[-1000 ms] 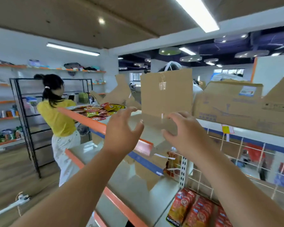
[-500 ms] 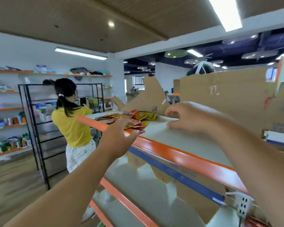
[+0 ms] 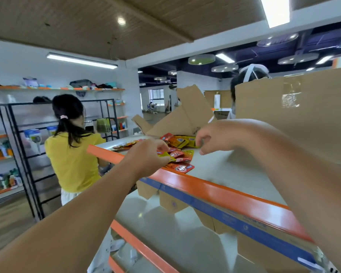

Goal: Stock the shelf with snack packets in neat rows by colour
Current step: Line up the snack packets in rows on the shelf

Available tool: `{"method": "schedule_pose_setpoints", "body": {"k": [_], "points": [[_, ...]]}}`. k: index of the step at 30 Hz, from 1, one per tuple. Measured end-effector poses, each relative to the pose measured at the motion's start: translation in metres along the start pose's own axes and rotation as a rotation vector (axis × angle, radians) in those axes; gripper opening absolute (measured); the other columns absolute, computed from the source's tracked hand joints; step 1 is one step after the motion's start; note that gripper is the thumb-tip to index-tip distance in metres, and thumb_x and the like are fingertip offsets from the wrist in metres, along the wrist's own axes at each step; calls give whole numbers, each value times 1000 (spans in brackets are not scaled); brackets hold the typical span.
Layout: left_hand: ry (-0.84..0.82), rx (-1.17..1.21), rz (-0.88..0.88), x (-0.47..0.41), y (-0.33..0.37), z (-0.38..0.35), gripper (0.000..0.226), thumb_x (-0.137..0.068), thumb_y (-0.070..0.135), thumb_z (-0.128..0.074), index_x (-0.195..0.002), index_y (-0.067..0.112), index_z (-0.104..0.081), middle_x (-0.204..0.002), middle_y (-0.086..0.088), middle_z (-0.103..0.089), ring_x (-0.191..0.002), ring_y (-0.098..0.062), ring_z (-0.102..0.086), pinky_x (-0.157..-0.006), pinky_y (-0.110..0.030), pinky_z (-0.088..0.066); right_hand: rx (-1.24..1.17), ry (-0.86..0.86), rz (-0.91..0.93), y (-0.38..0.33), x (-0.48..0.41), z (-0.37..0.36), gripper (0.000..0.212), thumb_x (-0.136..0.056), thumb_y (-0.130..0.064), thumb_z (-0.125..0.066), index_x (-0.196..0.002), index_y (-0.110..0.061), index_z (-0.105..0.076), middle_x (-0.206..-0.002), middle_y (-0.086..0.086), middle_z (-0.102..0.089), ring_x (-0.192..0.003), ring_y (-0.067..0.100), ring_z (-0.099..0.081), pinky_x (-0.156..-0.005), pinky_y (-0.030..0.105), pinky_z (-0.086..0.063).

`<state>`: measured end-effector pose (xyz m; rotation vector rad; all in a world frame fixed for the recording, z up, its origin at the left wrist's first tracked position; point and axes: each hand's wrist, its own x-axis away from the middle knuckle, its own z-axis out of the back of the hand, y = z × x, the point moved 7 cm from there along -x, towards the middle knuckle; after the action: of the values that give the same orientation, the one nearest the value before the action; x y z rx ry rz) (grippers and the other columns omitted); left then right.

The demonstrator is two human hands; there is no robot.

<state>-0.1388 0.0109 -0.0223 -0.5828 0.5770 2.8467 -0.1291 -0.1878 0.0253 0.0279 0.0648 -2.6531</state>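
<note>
A loose pile of red, orange and yellow snack packets [image 3: 182,167] lies on the top shelf [image 3: 224,192], a grey board with an orange front edge. My left hand [image 3: 146,154] reaches over that edge and pinches a yellow packet [image 3: 166,155] at the near side of the pile. My right hand [image 3: 211,138] hovers over the far side with bent, slightly spread fingers. Its fingertips are at the edge of another yellow packet [image 3: 191,141]; no grip on it shows.
A large cardboard box [image 3: 293,115] stands on the shelf to the right, and torn cardboard flaps [image 3: 189,113] rise behind the pile. A person in a yellow shirt [image 3: 73,160] stands at the shelf's left end. A black rack [image 3: 18,144] is beyond. Cardboard pieces lie on the lower shelf [image 3: 165,233].
The view swung left from the cardboard box to the packet pile. Both hands moved left along the top shelf, and the left hand closed on a yellow packet.
</note>
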Motion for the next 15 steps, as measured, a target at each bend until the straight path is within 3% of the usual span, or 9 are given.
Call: {"method": "schedule_pose_setpoints", "body": {"k": [3, 6, 9, 12, 15], "points": [[-103, -34, -19, -20, 1, -8, 36, -84, 46, -74, -119, 40, -70, -124, 15, -63, -107, -8, -60, -87, -31, -51, 19, -71, -7, 0, -25, 0, 24, -92, -43, -67, -110, -28, -64, -94, -3, -65, -89, 19, -66, -79, 37, -55], [-327, -157, 3, -38, -2, -20, 43, -81, 47, -78, -123, 41, -68, -130, 15, -59, -114, -11, -58, -97, -35, -51, 24, -125, 9, -9, -50, -2, 23, -91, -37, -69, -107, -21, -65, -89, -2, -62, -87, 19, -66, -81, 41, -58], [-472, -318, -5, -51, -3, -28, 42, -82, 43, -74, -123, 43, -66, -135, 14, -57, -119, -14, -56, -103, -40, -50, 73, -177, 30, -19, -71, -13, 22, -90, -36, -72, -101, -20, -62, -85, -2, -58, -97, 24, -68, -69, 33, -56], [-532, -414, -29, -61, -1, -32, 45, -71, 40, -70, -115, 45, -65, -125, 12, -64, -111, -16, -62, -98, -41, -54, 71, -222, 34, -24, -83, -29, 24, -86, -37, -76, -100, -21, -64, -81, -6, -56, -92, 21, -68, -68, 31, -54], [-569, -529, -78, -71, 4, -31, 37, -65, 44, -69, -102, 39, -66, -107, 9, -70, -95, -18, -70, -86, -41, -60, 121, -254, 57, -27, -98, -50, 28, -85, -35, -76, -102, -14, -69, -89, 4, -67, -79, 19, -61, -63, 29, -50]]}}
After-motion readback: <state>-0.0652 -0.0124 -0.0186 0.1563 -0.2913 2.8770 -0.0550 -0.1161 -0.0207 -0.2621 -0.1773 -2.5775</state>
